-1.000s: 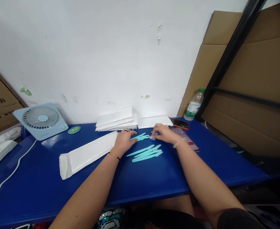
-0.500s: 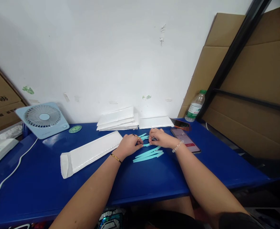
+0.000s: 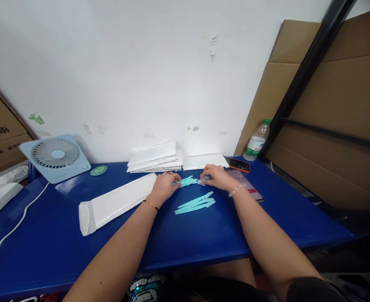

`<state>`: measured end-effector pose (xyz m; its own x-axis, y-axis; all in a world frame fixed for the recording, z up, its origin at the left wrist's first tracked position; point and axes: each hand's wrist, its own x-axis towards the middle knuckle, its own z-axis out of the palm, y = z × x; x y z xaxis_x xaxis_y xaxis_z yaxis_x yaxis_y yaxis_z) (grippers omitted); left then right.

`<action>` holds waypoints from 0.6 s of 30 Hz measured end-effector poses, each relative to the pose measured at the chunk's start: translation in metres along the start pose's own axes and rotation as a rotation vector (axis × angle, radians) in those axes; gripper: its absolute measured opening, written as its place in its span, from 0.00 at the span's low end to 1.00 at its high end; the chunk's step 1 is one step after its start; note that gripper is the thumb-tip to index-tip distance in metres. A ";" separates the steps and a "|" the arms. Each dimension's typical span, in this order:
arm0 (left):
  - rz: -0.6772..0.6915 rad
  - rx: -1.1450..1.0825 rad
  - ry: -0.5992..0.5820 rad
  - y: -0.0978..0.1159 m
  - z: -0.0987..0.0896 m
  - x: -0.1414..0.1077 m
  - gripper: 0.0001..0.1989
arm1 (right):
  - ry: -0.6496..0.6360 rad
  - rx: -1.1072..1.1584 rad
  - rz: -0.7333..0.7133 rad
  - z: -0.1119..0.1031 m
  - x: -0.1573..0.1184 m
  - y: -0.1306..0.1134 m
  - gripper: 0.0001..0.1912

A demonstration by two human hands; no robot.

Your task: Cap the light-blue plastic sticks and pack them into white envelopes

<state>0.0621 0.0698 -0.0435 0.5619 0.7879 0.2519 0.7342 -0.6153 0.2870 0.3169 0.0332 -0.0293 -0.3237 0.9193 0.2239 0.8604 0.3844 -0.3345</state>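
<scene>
My left hand point(image 3: 166, 185) is closed, with thumb and fingertips pinching the left end of a teal eyebrow razor at the small pile of teal eyebrow razors point(image 3: 188, 181). Just right of that pile, my right hand point(image 3: 215, 177) pinches small translucent plastic pieces point(image 3: 201, 181), perhaps blade caps; the fingers partly hide them. Nearer to me, several teal razors point(image 3: 195, 204) with paler ends lie side by side on the blue table point(image 3: 200, 239). A long white padded envelope point(image 3: 118, 201) rests left of my left hand, its flap end toward me.
White padded envelopes point(image 3: 153, 155) are stacked against the wall, with another envelope point(image 3: 205, 161) beside them. A phone point(image 3: 254, 193) lies under my right wrist, a second phone point(image 3: 239, 165) behind it. A water bottle point(image 3: 256, 142) stands back right; a blue fan point(image 3: 57, 157) stands left.
My hands have drawn apart from the razor they were both at. My left hand has shifted left and slightly back; translucent pieces now show at my right fingertips.
</scene>
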 end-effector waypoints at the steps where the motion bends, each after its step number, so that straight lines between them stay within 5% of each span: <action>1: 0.001 -0.009 -0.006 0.000 0.002 0.000 0.08 | -0.039 0.042 -0.014 -0.002 -0.002 -0.001 0.05; 6: 0.011 -0.049 -0.009 0.003 0.004 -0.001 0.15 | -0.339 0.103 -0.048 -0.015 -0.010 -0.010 0.08; 9: 0.052 -0.108 0.025 0.010 0.001 -0.005 0.17 | -0.411 0.036 -0.028 -0.015 -0.011 -0.016 0.06; 15: 0.194 -0.141 -0.127 0.026 -0.001 -0.011 0.11 | -0.285 0.073 -0.098 -0.004 -0.006 -0.026 0.05; 18: 0.165 -0.059 -0.097 0.025 -0.002 -0.009 0.10 | -0.157 0.046 -0.109 -0.001 -0.003 -0.024 0.03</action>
<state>0.0751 0.0473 -0.0367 0.7092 0.6728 0.2107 0.6066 -0.7347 0.3038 0.2983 0.0208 -0.0211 -0.4749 0.8723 0.1164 0.7992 0.4828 -0.3580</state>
